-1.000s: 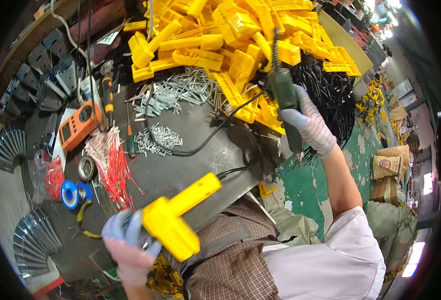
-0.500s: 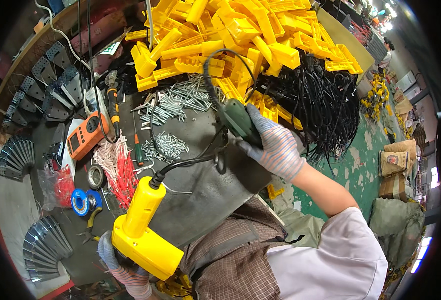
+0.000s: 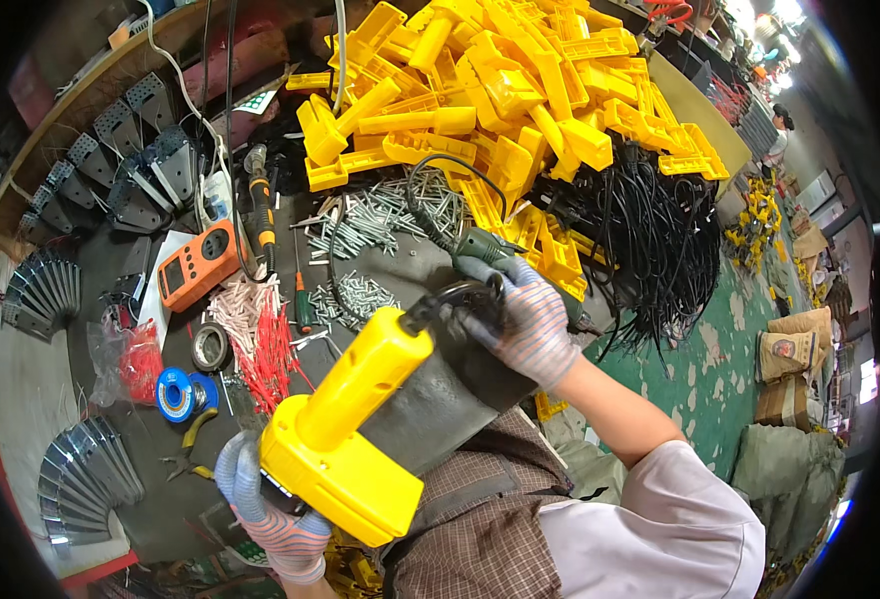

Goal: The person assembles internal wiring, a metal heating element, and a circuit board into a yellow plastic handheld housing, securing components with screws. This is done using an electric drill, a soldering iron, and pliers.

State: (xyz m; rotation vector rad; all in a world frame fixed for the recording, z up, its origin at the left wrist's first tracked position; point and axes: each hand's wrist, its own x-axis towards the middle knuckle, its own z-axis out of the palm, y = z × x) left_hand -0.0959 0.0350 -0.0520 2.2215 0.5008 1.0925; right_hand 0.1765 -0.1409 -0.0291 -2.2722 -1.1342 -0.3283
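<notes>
On my feed, the yellow housing [image 3: 345, 429] sits at seven o'clock, handle pointing to one, base running toward four. The left hand [image 3: 275, 509] grips its base, fingers curled; the right hand [image 3: 535, 324] (palm down) closes around a green tool [image 3: 488, 247], beside black cord [image 3: 455, 294].

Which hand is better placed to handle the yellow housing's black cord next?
Probably the right hand: it is right by the black cord, though it also seems to hold a green tool; the left hand is supporting the yellow housing.
</notes>
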